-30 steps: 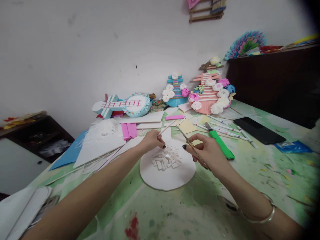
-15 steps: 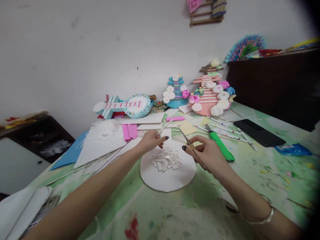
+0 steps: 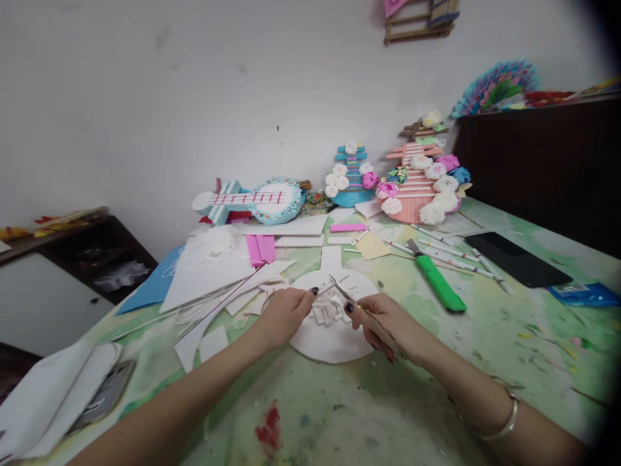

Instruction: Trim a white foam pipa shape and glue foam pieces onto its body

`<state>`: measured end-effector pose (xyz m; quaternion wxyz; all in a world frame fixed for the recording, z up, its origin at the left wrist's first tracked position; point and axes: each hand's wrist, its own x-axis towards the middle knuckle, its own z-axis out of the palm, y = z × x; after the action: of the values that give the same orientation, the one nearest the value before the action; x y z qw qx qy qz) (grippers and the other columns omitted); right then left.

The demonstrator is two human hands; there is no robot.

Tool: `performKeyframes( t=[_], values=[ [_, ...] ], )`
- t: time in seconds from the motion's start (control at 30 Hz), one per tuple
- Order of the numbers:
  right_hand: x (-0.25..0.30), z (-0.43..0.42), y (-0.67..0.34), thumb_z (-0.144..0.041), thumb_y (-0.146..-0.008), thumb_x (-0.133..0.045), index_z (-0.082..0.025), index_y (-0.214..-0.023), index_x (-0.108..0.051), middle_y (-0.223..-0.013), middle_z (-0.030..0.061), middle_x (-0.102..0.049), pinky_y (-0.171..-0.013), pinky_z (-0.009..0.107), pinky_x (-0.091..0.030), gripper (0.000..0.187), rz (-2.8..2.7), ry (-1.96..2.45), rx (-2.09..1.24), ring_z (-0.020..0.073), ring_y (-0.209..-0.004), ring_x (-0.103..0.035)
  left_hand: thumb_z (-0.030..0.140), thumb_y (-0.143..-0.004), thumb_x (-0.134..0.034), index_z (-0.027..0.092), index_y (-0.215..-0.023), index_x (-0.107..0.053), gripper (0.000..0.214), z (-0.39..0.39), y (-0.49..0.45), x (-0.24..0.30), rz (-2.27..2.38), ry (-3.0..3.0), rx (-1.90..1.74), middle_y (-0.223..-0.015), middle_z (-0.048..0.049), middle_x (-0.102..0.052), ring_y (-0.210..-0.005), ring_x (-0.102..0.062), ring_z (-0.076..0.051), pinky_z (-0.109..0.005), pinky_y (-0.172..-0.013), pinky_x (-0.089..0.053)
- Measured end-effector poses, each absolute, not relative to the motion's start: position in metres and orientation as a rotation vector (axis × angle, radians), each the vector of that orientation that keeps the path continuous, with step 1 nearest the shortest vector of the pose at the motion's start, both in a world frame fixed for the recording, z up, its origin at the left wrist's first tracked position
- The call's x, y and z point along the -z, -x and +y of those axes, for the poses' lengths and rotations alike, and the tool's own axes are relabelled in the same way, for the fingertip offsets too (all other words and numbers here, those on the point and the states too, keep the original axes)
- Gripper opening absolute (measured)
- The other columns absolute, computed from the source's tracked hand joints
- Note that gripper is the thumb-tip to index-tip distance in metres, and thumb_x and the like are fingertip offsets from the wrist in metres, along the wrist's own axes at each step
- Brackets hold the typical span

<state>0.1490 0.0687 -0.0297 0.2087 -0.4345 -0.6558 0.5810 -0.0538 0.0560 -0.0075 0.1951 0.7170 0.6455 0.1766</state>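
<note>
My left hand (image 3: 286, 315) pinches a thin white strip (image 3: 339, 281) between thumb and fingers, low over the round white board. My right hand (image 3: 392, 327) is closed on a pair of scissors (image 3: 361, 309), whose blades point up and left to the strip. Whether the blades touch the strip, I cannot tell. Beneath both hands lies the white board (image 3: 330, 348), a disc with a narrow neck pointing away from me. Small cut white pieces (image 3: 331, 312) are heaped on the middle of the disc, partly hidden by the hands.
A green utility knife (image 3: 439, 283), several marker pens (image 3: 451, 259) and a black phone (image 3: 519, 259) lie to the right. White sheets and strips (image 3: 206, 259) cover the left. Decorated instrument models (image 3: 279, 200) stand along the wall. A grey phone (image 3: 104, 395) lies front left.
My left hand has come down and nearer with the strip, and the scissors have moved left towards it. The camera view has shifted slightly left.
</note>
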Motion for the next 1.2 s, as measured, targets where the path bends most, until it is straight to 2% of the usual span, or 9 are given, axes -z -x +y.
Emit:
performKeyframes(
  t=[0.17, 0.3, 0.57, 0.83, 1.0, 1.2],
  values=[
    [0.026, 0.063, -0.144, -0.065, -0.076, -0.047, -0.017, -0.067, -0.048, -0.040, -0.0080, -0.041, -0.023, 0.017, -0.025, 0.049, -1.848, 1.348, -1.658, 0.0054, -0.023, -0.033, 0.037, -0.088, -0.027, 0.019, -0.047, -0.042, 0.047, 0.049, 0.055, 0.011, 1.803, -2.069, -0.439, -0.048, -0.0006, -0.045, -0.056, -0.047, -0.016, -0.027, -0.060, -0.028],
    [0.022, 0.059, -0.140, -0.065, -0.075, -0.047, -0.017, -0.064, -0.047, -0.040, -0.0075, -0.041, -0.023, 0.017, -0.025, 0.050, -1.888, 1.374, -1.648, 0.0051, -0.023, -0.033, 0.033, -0.088, -0.030, 0.020, -0.055, -0.050, 0.041, 0.045, 0.060, 0.014, 1.783, -2.068, -0.403, -0.054, -0.0006, -0.051, -0.059, -0.049, -0.015, -0.026, -0.060, -0.029],
    [0.014, 0.056, -0.143, -0.057, -0.082, -0.041, -0.018, -0.068, -0.044, -0.041, -0.0089, -0.037, -0.025, 0.016, -0.027, 0.041, -1.800, 1.338, -1.788, 0.0043, -0.026, -0.029, 0.031, -0.093, -0.026, 0.019, -0.071, -0.048, 0.033, 0.039, 0.063, 0.019, 1.821, -2.238, -0.301, -0.067, -0.0016, -0.056, -0.066, -0.052, -0.017, -0.027, -0.063, -0.032],
    [0.036, 0.061, -0.146, -0.065, -0.080, -0.041, -0.019, -0.066, -0.043, -0.037, -0.0099, -0.032, -0.024, 0.017, -0.028, 0.048, -1.723, 1.190, -1.908, 0.0049, -0.025, -0.027, 0.030, -0.096, -0.026, 0.017, -0.081, -0.051, 0.032, 0.040, 0.065, 0.029, 1.961, -2.559, -0.081, -0.073, -0.0048, -0.062, -0.067, -0.058, -0.020, -0.028, -0.057, -0.030],
    [0.031, 0.062, -0.146, -0.060, -0.082, -0.043, -0.019, -0.067, -0.046, -0.037, -0.0097, -0.032, -0.025, 0.016, -0.026, 0.044, -1.472, 1.187, -2.117, 0.0040, -0.026, -0.023, 0.032, -0.095, -0.030, 0.017, -0.077, -0.049, 0.031, 0.046, 0.072, 0.037, 1.947, -3.005, -0.240, -0.069, -0.0045, -0.059, -0.063, -0.055, -0.019, -0.028, -0.051, -0.024],
    [0.024, 0.062, -0.146, -0.060, -0.084, -0.041, -0.019, -0.066, -0.046, -0.037, -0.0092, -0.032, -0.025, 0.015, -0.024, 0.045, -1.329, 1.111, -2.280, 0.0034, -0.026, -0.021, 0.028, -0.093, -0.041, 0.018, -0.071, -0.045, 0.024, 0.050, 0.077, 0.035, 1.792, -3.317, -0.520, -0.065, -0.0021, -0.054, -0.064, -0.049, -0.018, -0.029, -0.054, -0.026]
  ],
)
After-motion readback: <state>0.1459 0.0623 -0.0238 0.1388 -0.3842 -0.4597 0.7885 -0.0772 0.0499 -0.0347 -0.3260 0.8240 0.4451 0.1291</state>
